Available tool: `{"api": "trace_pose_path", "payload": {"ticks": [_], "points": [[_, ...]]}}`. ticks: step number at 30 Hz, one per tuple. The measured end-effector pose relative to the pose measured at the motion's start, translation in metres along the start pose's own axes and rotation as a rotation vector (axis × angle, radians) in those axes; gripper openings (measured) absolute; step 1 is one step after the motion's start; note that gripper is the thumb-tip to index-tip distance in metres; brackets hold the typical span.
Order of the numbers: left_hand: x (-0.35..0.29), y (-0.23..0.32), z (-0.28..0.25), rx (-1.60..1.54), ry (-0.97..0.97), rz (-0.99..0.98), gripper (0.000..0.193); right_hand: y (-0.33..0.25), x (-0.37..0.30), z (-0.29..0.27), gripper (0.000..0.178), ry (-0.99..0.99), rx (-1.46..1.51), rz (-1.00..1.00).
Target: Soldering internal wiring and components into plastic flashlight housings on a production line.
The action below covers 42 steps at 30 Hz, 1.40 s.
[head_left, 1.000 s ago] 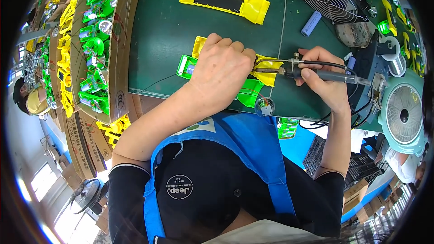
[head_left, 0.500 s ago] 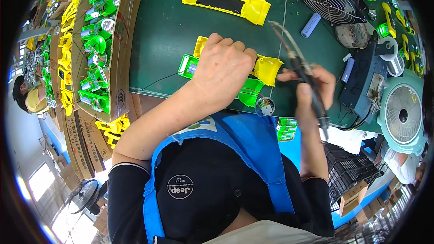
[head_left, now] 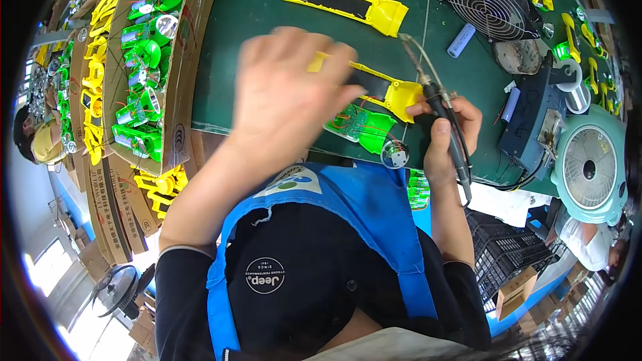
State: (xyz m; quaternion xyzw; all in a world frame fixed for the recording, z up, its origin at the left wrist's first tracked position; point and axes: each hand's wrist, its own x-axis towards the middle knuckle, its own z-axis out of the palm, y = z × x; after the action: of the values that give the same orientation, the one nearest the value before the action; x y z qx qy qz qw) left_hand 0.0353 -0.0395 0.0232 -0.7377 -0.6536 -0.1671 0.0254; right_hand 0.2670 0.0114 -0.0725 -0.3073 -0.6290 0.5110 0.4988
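Observation:
My right hand (head_left: 455, 130) is closed round a black-handled soldering iron (head_left: 440, 103), its tip pointing up and away from me. One fingertip of that hand is at the wide end of a yellow plastic housing (head_left: 400, 99) with a dark panel. In front of that housing lies a green plastic housing (head_left: 376, 132) with a circuit board (head_left: 349, 124) and red wires. A round silver lamp part (head_left: 395, 154) sits by its right end, near the table edge. My left hand (head_left: 287, 87) hovers over the left ends of both housings, hiding them. Motion smears its fingers.
More yellow housings (head_left: 344, 3) lie at the far side of the green table (head_left: 221, 73). A cardboard box (head_left: 190, 47) with several green assemblies stands left. On the right are a black fan (head_left: 491, 3), a blue battery cell (head_left: 461, 40), a solder spool (head_left: 580, 93) and a pale green fan (head_left: 588, 170).
My left hand has moved left and away from the middle of the yellow housing, uncovering the circuit board. The soldering iron has come slightly nearer and to the left, still in my right hand.

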Motion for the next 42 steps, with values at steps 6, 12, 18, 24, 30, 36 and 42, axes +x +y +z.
{"api": "trace_pose_path", "payload": {"ticks": [6,12,18,24,30,36,42], "points": [[-0.084,-0.040,-0.012,-0.188,-0.316,-0.402,0.044,-0.004,0.009,0.006,0.035,0.098,-0.112,0.060],[-0.060,-0.034,-0.013,-0.959,-0.021,-0.350,0.016,-0.009,-0.007,-0.008,0.035,0.200,0.040,-0.020],[-0.036,-0.032,0.012,-0.564,-0.085,0.245,0.014,-0.028,-0.018,-0.031,0.035,0.032,0.127,0.266],[-0.027,-0.009,0.022,-0.495,-0.196,0.176,0.012,-0.033,0.000,-0.037,0.026,-0.100,0.152,0.430],[-0.025,0.009,0.024,-0.399,-0.251,0.073,0.009,-0.034,0.015,-0.043,0.032,-0.177,0.101,0.546],[-0.025,0.011,0.027,-0.393,-0.230,0.024,0.008,-0.039,0.018,-0.044,0.035,-0.244,0.047,0.592],[-0.023,0.010,0.025,-0.393,-0.265,0.028,0.010,-0.041,0.018,-0.039,0.031,-0.317,-0.037,0.550]]}}
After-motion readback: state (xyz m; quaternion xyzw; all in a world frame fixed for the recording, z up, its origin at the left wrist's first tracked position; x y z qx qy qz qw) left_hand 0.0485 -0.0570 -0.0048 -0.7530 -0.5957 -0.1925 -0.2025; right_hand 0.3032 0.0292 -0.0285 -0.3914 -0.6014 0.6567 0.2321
